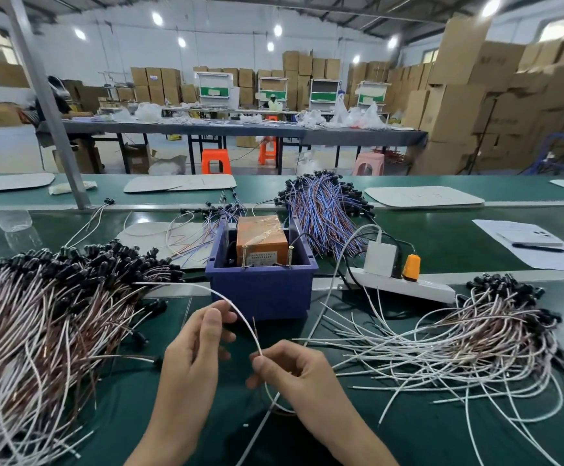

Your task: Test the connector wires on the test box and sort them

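wire (pixel 247 327), white and arched, is pinched by the right hand (pixel 287 368) in front of the blue test box (pixel 260 287). left hand (pixel 196 344) curls beside it; grip unclear.

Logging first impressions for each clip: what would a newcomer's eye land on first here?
A dark blue plastic bin holding an orange test box sits dead centre. The right hand pinches a thin white wire arcing past the left hand; heaps of black-tipped wires lie on both sides.

I see the test box (pixel 262 242) sitting in a bin (pixel 260 290). One wire pile (pixel 55 297) lies left, another pile (pixel 458 341) right, a third pile (pixel 324 210) behind.
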A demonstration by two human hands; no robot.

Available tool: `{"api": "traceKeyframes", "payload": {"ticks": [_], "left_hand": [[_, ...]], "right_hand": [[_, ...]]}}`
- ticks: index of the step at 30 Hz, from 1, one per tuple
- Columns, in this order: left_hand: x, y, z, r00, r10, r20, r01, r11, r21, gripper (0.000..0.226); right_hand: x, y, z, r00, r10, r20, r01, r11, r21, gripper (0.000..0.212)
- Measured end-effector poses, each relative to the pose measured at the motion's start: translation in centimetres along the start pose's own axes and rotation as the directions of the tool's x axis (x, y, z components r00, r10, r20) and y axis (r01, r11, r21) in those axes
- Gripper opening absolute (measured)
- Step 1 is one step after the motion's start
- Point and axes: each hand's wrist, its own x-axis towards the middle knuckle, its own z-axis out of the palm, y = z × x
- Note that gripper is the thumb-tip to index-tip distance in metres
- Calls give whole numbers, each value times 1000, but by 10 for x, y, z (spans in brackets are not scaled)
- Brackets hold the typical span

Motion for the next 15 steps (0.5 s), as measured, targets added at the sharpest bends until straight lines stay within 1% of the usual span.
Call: {"api": "traceKeyframes", "payload": {"ticks": [2, 3, 5, 6, 9, 11, 13, 15], "left_hand": [[2, 2, 1, 994, -101, 36, 106, 976, -188, 27], [2, 2, 1, 986, -156, 64, 168, 943, -288, 29], [5, 3, 0, 963, -247, 112, 270, 845, -461, 30], [7, 4, -1, 949, -286, 134, 313, 796, -518, 29], [13, 3, -4, 909, -359, 213, 410, 673, -616, 25], [16, 1, -5, 889, -370, 270, 451, 603, -658, 25], [17, -2, -8, 879, -355, 318, 473, 575, -667, 22], [17, -7, -11, 871, -356, 339, 491, 591, -640, 19]], "right_hand": [[0, 0, 0, 1000, 4, 7, -4, 1000, 4, 9], [0, 0, 0, 1000, 4, 8, -4, 1000, 4, 9], [0, -1, 0, 1000, 4, 13, -4, 1000, 2, 9], [0, -1, 0, 1000, 7, 16, -7, 1000, 0, 8], [0, -2, 0, 1000, 16, 23, -16, 1000, 15, 7], [0, -3, 0, 999, 20, 34, -21, 999, 33, 6], [1, -4, -1, 999, 18, 41, -20, 999, 46, 5], [1, -4, -1, 999, 24, 35, -26, 997, 78, 2]]}}
